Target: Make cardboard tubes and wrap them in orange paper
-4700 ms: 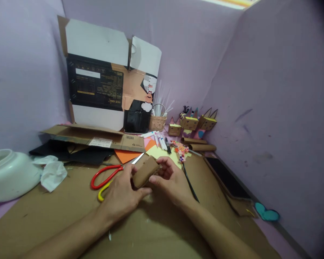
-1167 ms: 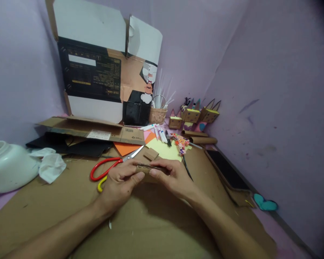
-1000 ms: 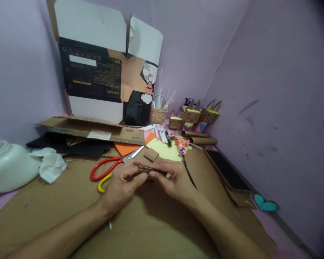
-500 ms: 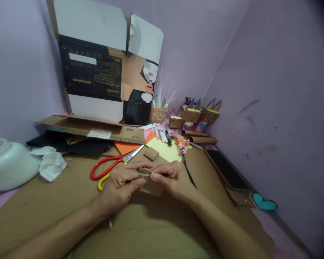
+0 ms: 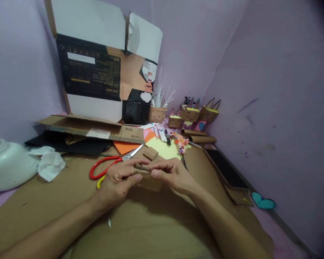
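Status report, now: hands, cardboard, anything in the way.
Left hand, right hand: both gripping cardboard. Its upper edge looks parted. Nothing seen blocking; scissors partly hidden behind left hand.

Comprised lilac walls (image 5: 189,43) at left, rear and right, joined at a rear-right corner (image 5: 216,72). Bore dark smudges (image 5: 248,104) on the right-hand wall (image 5: 280,79). Included a pink work surface (image 5: 275,232), overlaid with a brown cardboard sheet (image 5: 172,233). Received dim light, with soft shadows.
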`<state>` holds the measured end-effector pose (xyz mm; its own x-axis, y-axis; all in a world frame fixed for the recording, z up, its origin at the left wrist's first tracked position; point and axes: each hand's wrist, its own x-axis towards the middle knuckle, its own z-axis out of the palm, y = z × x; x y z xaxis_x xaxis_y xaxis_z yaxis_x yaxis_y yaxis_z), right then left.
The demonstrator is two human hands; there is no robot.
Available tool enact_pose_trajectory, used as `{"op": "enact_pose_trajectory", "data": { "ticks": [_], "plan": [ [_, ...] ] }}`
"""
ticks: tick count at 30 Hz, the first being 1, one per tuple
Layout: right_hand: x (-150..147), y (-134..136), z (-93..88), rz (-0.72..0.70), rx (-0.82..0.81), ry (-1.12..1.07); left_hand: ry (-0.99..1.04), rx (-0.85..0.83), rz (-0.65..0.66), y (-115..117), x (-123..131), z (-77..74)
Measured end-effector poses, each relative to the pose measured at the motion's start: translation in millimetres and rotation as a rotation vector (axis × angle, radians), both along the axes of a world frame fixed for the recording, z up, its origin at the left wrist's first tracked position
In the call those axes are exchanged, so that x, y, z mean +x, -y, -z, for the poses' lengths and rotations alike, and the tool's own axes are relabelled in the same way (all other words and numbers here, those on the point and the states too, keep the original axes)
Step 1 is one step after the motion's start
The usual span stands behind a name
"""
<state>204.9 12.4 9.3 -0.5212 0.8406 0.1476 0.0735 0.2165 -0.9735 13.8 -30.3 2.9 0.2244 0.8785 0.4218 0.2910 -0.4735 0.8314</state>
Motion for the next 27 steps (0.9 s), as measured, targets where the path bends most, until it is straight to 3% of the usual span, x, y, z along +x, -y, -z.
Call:
{"op": "enact_pose_trajectory", "data": {
  "ticks": [6, 13, 18, 21, 27],
  "plan": [
    [6.3, -6.8, -1.4, 0.039, -0.049, 0.039, 0.066, -0.101, -0.096, -5.2, -2.2, 1.7],
    [1.8, -9.4, 6.6, 0.119, 0.152, 0.062, 0.104, -0.135, 0.022, -4.3, 4.0, -2.2],
    [-0.5, -13.0, 9.0, 0.222, 0.018, -0.031, 0.073, -0.125, -0.083, -0.9, 6.6, -2.9],
    [-2.1, -13.1, 9.6, 0.208, -0.064, -0.111, 0.115, -0.172, -0.125, -1.1, 6.3, 0.8],
    [-3.5, -9.3, 5.0, 0.209, -0.034, -0.113, 0.243, -0.327, -0.100, -2.7, 9.4, 4.9]
  ]
}}
